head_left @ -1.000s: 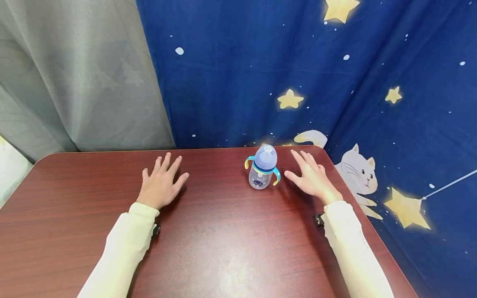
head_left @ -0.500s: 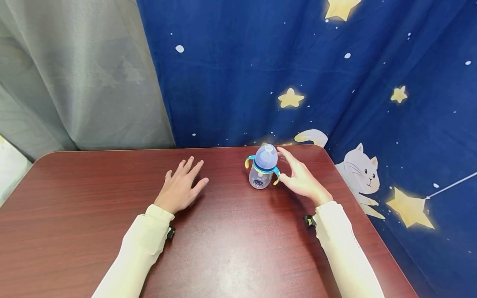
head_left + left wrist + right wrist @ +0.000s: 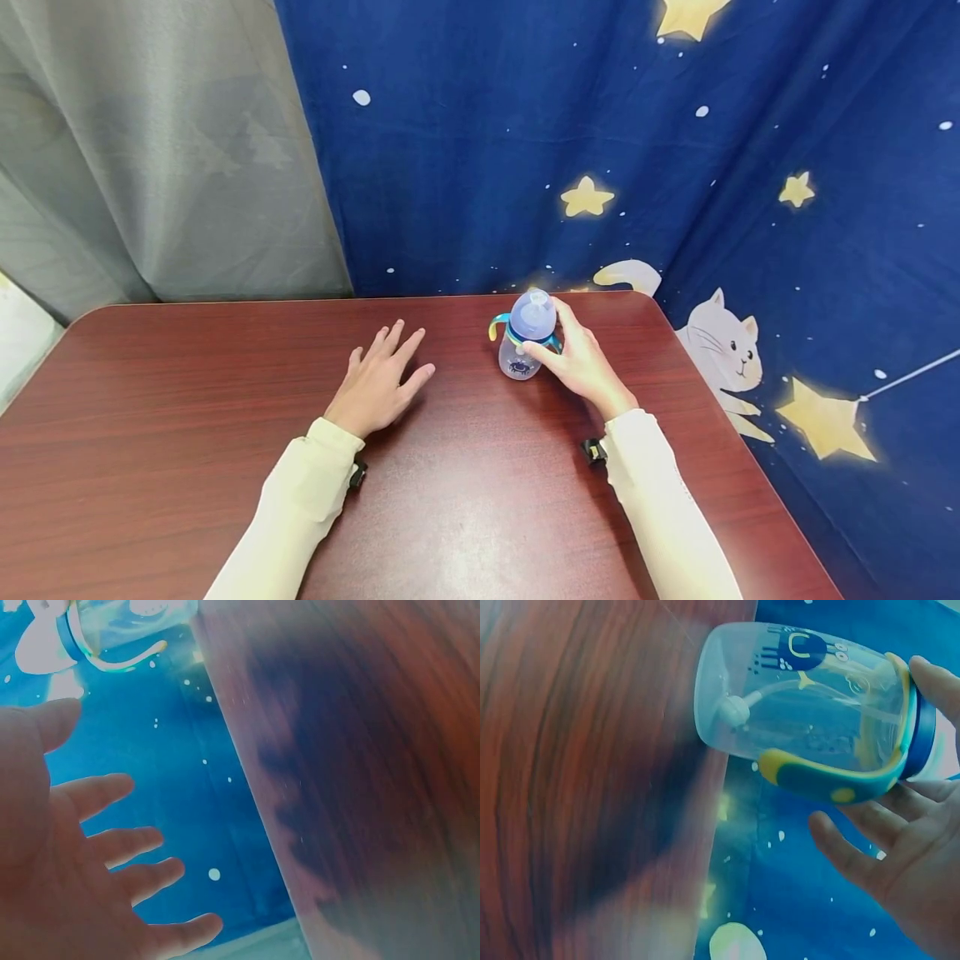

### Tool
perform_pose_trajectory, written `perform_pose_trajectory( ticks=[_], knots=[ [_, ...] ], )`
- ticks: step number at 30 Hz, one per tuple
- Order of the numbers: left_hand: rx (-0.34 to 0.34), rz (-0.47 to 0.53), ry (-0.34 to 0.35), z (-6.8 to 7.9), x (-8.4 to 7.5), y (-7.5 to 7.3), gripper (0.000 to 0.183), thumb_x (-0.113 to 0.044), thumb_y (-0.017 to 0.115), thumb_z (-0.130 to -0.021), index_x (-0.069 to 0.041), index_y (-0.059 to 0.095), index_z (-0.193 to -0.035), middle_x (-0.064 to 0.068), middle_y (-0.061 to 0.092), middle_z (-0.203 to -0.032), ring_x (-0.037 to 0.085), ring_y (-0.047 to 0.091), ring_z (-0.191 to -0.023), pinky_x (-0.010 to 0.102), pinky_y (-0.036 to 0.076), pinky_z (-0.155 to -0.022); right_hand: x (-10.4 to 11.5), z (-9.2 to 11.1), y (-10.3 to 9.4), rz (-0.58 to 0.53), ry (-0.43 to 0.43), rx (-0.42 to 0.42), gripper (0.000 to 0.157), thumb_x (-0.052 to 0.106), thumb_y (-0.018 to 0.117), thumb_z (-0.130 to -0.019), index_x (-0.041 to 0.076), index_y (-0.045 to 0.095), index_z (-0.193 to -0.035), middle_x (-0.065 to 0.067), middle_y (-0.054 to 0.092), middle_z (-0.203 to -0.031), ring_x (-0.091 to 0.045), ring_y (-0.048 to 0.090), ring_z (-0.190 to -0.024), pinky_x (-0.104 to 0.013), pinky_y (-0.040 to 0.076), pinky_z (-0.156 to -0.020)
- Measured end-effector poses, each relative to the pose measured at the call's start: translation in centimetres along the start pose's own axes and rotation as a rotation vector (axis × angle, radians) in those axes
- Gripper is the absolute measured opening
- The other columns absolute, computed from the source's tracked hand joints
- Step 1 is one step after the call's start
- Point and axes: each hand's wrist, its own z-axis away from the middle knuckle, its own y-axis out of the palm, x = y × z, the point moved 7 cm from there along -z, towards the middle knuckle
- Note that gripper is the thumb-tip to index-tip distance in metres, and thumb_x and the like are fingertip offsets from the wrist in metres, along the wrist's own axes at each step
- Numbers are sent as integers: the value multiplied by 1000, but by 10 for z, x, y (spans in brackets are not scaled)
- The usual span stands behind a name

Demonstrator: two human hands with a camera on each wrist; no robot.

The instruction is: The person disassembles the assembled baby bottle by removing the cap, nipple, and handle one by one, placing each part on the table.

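Note:
A clear baby bottle (image 3: 533,317) with a bluish dome cap and two blue-and-yellow side handles stands upright near the table's far edge. My right hand (image 3: 588,367) grips it around the collar from the right, thumb in front and fingers reaching behind. In the right wrist view, the thumb lies at the dark blue collar; an animal print and a straw inside show on the bottle (image 3: 817,697). To the left, my left hand (image 3: 375,387) hovers over the table with fingers spread, holding nothing. The left wrist view shows those spread fingers (image 3: 142,881) apart from the bottle.
The dark red wooden table (image 3: 465,467) ends at a rounded edge close behind the bottle. Beyond it hang a grey curtain (image 3: 187,150) and a blue curtain (image 3: 465,150) with stars and a cat.
My right hand has moved left from beside the bottle and taken hold of it; the bottle has shifted very slightly left. My left hand has moved right and toward me, fingers still spread.

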Motion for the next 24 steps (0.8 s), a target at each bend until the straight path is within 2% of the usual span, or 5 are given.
perform_pose_trajectory(
  ticks=[3, 7, 16, 20, 24],
  knots=[
    [-2, 12, 6, 0, -4, 2, 64, -52, 47, -101, -18, 39, -154, 15, 26, -161, 39, 20, -148, 73, 20, -107, 3, 1, 3, 46, 13, -32, 79, 33, 80, -86, 20, 36, -149, -8, 57, -136, -23, 55, -124, -42, 41, -110],
    [-5, 19, 21, -2, -11, 5, 61, -51, 48, -101, -18, 41, -153, 12, 32, -160, 38, 22, -148, 72, 21, -107, 7, 2, 8, 53, 10, -53, 79, 33, 81, -85, 19, 37, -149, -7, 57, -135, -22, 56, -123, -42, 42, -109],
    [5, 41, 71, -5, -32, 17, 58, -48, 51, -100, -16, 48, -149, 8, 48, -150, 33, 36, -143, 69, 26, -108, 18, 4, 25, 75, -28, -91, 78, 39, 81, -83, 22, 40, -147, -4, 61, -130, -19, 59, -118, -43, 46, -104],
    [-12, 74, 131, -5, -41, 22, 57, -44, 57, -99, -12, 52, -146, 10, 55, -143, 33, 48, -134, 62, 35, -106, 25, 5, 34, 86, -44, -93, 76, 41, 81, -83, 23, 42, -145, -2, 62, -127, -17, 60, -115, -41, 48, -102],
    [-61, 98, 174, -5, -46, 22, 59, -42, 64, -95, -10, 54, -144, 11, 62, -134, 32, 63, -115, 53, 48, -96, 33, 5, 43, 85, -63, -80, 75, 41, 80, -83, 22, 42, -145, -2, 63, -126, -16, 61, -114, -41, 50, -100]
  ],
)
